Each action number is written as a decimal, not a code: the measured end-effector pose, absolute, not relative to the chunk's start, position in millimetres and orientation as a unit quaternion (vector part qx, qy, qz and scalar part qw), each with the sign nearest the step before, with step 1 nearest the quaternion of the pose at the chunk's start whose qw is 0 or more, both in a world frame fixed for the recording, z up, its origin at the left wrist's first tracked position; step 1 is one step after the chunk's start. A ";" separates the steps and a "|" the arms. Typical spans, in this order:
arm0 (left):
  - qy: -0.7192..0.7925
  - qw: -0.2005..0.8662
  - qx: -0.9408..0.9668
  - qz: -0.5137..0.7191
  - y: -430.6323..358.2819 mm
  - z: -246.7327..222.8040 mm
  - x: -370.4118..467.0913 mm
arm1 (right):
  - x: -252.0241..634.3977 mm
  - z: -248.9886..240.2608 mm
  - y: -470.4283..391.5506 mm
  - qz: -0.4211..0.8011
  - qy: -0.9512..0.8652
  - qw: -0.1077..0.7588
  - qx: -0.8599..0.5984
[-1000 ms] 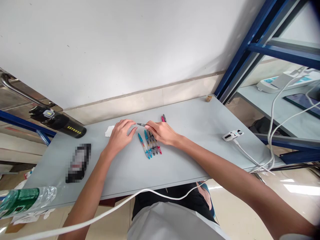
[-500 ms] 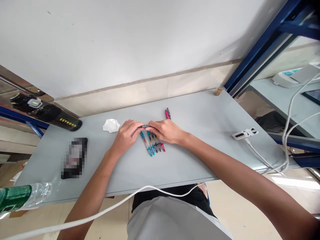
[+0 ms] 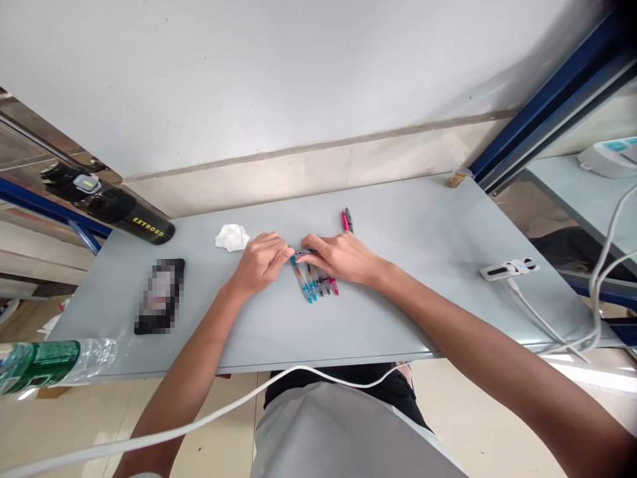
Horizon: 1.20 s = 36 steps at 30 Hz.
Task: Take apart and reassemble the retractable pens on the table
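Observation:
Between my hands, above a row of pens, is a slim dark pen (image 3: 304, 252) held roughly level. My left hand (image 3: 263, 262) is closed, its thumb and fingers pinching the pen's left end. My right hand (image 3: 348, 259) grips the other side between thumb and forefinger and hides much of it. Below them, clear-barrelled pens lie side by side on the grey table: blue ones (image 3: 307, 287) at the left, dark ones (image 3: 324, 287) in the middle, and a red one (image 3: 334, 287) at the right. Their upper ends are partly covered by my right hand.
Pink and black pens (image 3: 347, 220) lie beyond my right hand. Crumpled white paper (image 3: 231, 238), a black bottle (image 3: 124, 216) and a blurred dark object (image 3: 160, 296) are at left. A white clip-like device (image 3: 510, 269) with a cable is at right. A white cable (image 3: 298, 369) crosses in front.
The view has shifted, so the scene sits slightly further right. My right thumb and forefinger have spread along the pen, and my left hand has turned a little.

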<state>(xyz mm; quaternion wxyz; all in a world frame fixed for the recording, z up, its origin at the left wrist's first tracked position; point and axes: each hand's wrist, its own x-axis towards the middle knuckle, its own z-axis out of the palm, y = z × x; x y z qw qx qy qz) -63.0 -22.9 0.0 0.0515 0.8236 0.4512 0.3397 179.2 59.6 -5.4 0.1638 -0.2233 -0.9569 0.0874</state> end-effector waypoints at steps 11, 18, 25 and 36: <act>0.511 0.034 0.772 0.376 -20.9 -1.2 -55.5 | 180.0 -13.8 64.1 0.108 -0.948 0.218 -0.205; 0.586 0.182 0.633 0.471 -23.8 -5.6 -49.9 | 180.3 -7.3 64.0 0.097 -0.951 0.240 -0.169; 0.519 0.087 0.733 0.430 -20.5 -3.9 -58.4 | 182.5 -14.4 71.7 0.122 -0.943 0.259 -0.171; 0.559 0.028 0.726 0.399 -20.6 -3.6 -56.6 | 179.3 -9.9 66.4 0.150 -0.938 0.260 -0.175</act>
